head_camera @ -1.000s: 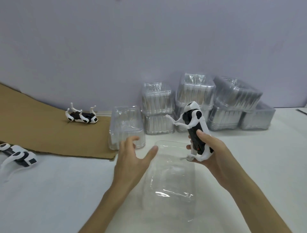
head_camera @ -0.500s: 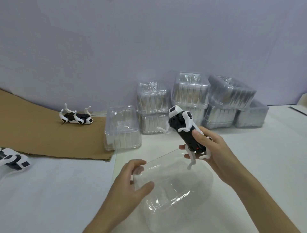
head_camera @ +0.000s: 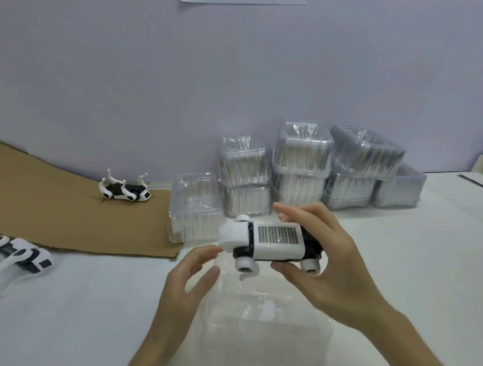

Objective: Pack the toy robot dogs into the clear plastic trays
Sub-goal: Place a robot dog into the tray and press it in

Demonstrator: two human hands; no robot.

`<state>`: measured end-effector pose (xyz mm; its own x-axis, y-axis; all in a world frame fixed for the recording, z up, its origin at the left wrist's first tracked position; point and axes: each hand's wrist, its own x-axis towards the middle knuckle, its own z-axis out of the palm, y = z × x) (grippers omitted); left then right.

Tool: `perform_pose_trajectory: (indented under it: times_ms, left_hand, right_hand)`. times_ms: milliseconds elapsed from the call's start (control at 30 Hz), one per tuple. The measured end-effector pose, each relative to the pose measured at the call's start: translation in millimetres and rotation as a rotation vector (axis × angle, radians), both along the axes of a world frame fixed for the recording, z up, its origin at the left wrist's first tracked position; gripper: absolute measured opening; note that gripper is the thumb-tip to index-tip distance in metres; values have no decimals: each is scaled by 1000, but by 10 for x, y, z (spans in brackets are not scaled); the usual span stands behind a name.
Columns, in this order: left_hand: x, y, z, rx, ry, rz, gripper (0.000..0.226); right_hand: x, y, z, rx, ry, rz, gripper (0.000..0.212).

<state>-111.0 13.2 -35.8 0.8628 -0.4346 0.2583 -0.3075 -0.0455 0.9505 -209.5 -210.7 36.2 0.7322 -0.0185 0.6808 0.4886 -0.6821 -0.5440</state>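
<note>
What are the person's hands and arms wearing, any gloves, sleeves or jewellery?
Nothing that shows. The left hand and right hand are bare, with no gloves, rings or markings visible. The forearms are bare too, down to the picture's lower edge: no sleeve, watch or wristband in view.

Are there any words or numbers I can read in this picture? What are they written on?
Nothing here can be read.
Grey gridded label on the black-and-white toy robot dog held in the right hand: rows of tiny marks, too blurred to read.
White paper sheet at the top of the wall: only its lower edge shows, no writing visible.
Stacked clear plastic trays: no print visible.
</note>
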Motion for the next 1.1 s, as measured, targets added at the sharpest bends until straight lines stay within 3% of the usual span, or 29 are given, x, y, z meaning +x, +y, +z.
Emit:
perform_pose_trajectory:
  times_ms: [67, 133, 233, 300, 433, 567, 633, 800, 1000, 1100]
  left_hand:
    - [17, 10, -17, 61, 47, -49, 59]
    - [33, -18, -36, 102, 96, -106, 59]
    - [37, -73, -115, 81, 124, -58, 44]
    - [23, -84, -145, 77, 139, -28, 42]
    - [38, -90, -145, 72, 151, -23, 44]
    - [-8, -104, -113, 55, 217, -6, 57]
    - [-17, -100, -91, 55, 246, -1, 57]
    - [-20, -87, -63, 77, 255, 10, 55]
    - [-18, -86, -55, 98, 230, -25, 54]
    - [-1, -74, -61, 86, 237, -6, 54]
  right_hand:
    - [-10, 59, -30, -25, -41, -57, 69]
    - [-4, 59, -38, 103, 25, -95, 49]
    - [63, -60, 44, 311, 430, -97, 9]
    - [108, -134, 17, 252, 643, -90, 14]
    - [167, -174, 2, 167, 783, -46, 15]
    - [257, -158, 76, -204, 923, -81, 32]
    - [286, -100, 110, -315, 911, -137, 37]
    - [325, 16, 100, -589, 753, -200, 26]
    - [373, 41, 27, -750, 628, -81, 20]
    - [405, 26, -45, -706, 576, -48, 21]
